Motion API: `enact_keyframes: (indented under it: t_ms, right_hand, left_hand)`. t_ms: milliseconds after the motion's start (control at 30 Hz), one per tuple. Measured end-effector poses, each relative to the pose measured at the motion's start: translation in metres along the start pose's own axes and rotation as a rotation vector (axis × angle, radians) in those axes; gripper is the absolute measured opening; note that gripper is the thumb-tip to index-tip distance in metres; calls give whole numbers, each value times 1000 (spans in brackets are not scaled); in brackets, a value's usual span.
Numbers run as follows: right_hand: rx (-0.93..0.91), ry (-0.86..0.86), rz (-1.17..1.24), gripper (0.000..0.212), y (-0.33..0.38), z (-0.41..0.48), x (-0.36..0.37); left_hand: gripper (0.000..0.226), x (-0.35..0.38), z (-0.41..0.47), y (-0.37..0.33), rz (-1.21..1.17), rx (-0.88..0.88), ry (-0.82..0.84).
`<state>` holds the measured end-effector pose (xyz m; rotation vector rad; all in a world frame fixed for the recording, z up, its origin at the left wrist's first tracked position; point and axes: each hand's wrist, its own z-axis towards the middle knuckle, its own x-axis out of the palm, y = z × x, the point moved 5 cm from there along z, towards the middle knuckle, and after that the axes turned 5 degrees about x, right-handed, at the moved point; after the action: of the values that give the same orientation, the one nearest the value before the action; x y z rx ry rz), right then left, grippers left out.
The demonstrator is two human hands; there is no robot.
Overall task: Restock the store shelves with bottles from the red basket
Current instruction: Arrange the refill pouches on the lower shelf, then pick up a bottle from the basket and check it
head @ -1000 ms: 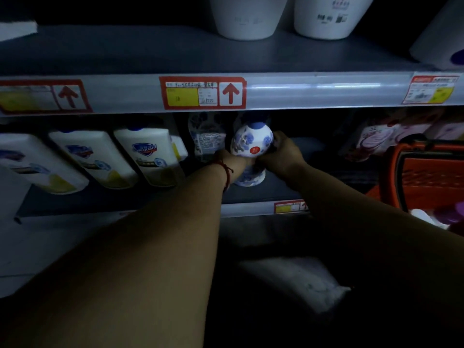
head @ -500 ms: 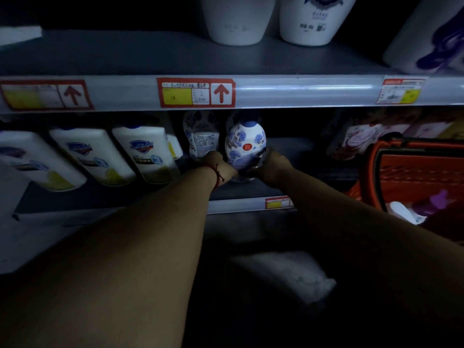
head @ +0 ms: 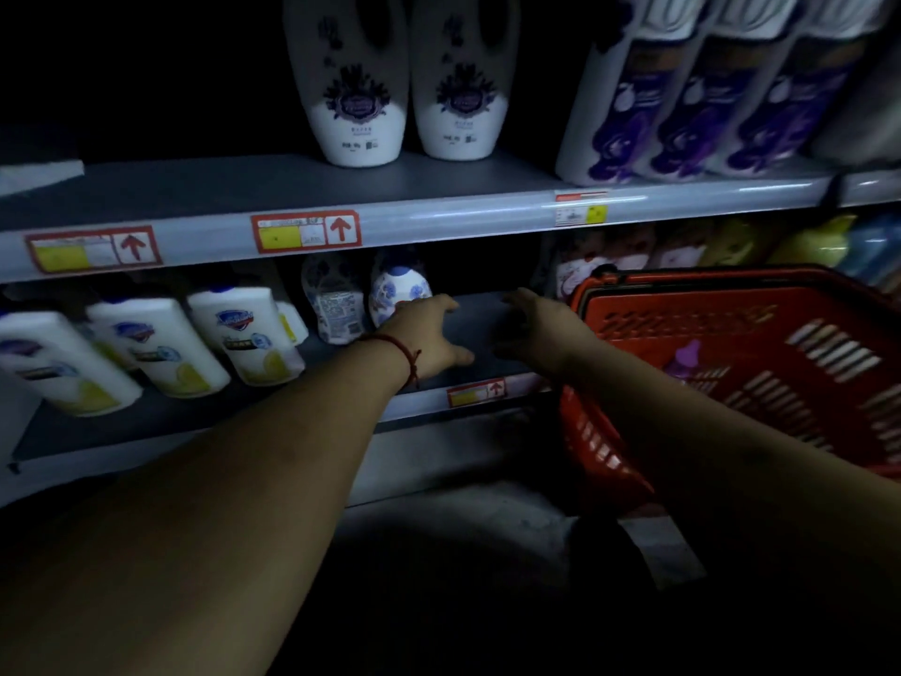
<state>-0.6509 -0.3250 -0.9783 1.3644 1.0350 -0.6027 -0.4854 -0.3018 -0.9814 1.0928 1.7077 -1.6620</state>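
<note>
My spread, empty fingers (head: 439, 304) of the left hand (head: 429, 339) hover just right of the upright white, blue-flowered bottle (head: 400, 292) on the grey shelf (head: 482, 329), while my open right hand (head: 541, 329) sits nearer the red plastic basket (head: 731, 280), its purple bottle (head: 685, 358) lying rightward.

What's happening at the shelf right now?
A person is restocking the lower shelf. A blue-and-white floral bottle stands there beside a similar bottle. Both hands are open and hold nothing. The left hand is right in front of the floral bottle, contact unclear. The right hand hovers over bare shelf next to the red basket. A purple bottle shows inside the basket.
</note>
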Motion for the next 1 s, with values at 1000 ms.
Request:
enact_keyframes:
  t_ms: [1000]
  right_hand:
    - [531, 71, 17, 60, -280, -76, -84]
  left_hand:
    - [40, 211, 116, -208, 117, 291, 216]
